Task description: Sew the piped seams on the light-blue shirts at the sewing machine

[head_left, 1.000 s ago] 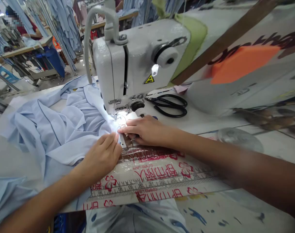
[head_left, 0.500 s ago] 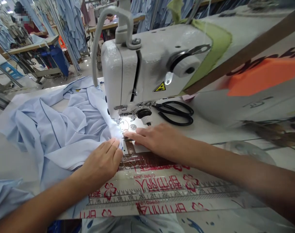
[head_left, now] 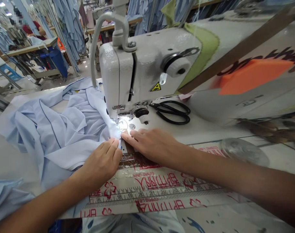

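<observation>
A light blue garment (head_left: 60,132) with dark piping lies bunched on the table left of a white sewing machine (head_left: 142,68). My left hand (head_left: 102,161) rests on the cloth's edge, fingers together and pressed flat on it just in front of the presser foot (head_left: 120,121). My right hand (head_left: 149,144) lies flat on the machine bed to the right, fingertips touching the same cloth edge. Both hands meet below the lit needle area.
Black scissors (head_left: 173,111) lie on the machine bed behind my right hand. A printed ruler strip (head_left: 147,194) runs along the table's front edge. Another person sits at a far workstation (head_left: 28,45) at the upper left, with blue garments hanging behind.
My right hand's fingers have slid slightly left along the bed to the cloth edge. My left hand has stayed on the cloth. The camera view shifted a little.
</observation>
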The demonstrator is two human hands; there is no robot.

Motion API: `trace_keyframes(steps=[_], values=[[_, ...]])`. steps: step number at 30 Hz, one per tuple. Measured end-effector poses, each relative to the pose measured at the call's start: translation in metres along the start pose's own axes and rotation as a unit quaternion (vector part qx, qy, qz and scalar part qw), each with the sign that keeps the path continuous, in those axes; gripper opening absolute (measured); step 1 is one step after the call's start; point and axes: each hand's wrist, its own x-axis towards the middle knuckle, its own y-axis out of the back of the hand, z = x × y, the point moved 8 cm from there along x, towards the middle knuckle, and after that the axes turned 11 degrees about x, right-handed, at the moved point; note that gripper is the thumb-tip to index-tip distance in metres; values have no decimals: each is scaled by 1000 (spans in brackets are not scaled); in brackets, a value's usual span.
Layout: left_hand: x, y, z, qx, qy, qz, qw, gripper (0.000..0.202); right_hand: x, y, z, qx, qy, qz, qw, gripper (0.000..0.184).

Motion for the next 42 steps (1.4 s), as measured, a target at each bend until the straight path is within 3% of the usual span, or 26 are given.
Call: trace_keyframes(steps=[8, 12, 14, 17, 22, 24, 29, 31, 35, 42], values=[[1, -1, -1, -12, 4, 1, 1000, 14, 0, 2, -2, -23, -16, -23, 999, 32], [2, -2, 0, -19, 5, -3, 1000, 14, -7, 8, 18, -2, -43, 0, 999, 38], [3, -1, 2, -17, -1, 3, 1000, 13, -6, 8, 30, 28, -61, 4, 998, 32], [3, -1, 3, -20, 4, 3, 1000, 14, 4, 3, 42, 67, -76, -12, 995, 23], [2, -3, 3, -18, 9, 3, 1000, 13, 22, 0, 52, 79, -109, -48, 990, 25], [2, -3, 3, -16, 9, 5, 1000, 14, 23, 1, 52, 93, -96, -43, 990, 26], [3, -4, 2, -13, 12, 5, 1000, 16, 14, 8, 40, 181, 26, -10, 983, 19], [2, -4, 3, -12, 11, 2, 1000, 16, 11, 11, 39, 220, 45, 6, 974, 17], [4, -4, 2, -20, 10, -4, 1000, 15, 12, 13, 36, 252, 42, 12, 967, 16], [9, -8, 2, -34, -28, -35, 998, 17, 16, 8, 32, 200, -2, -1, 980, 17]])
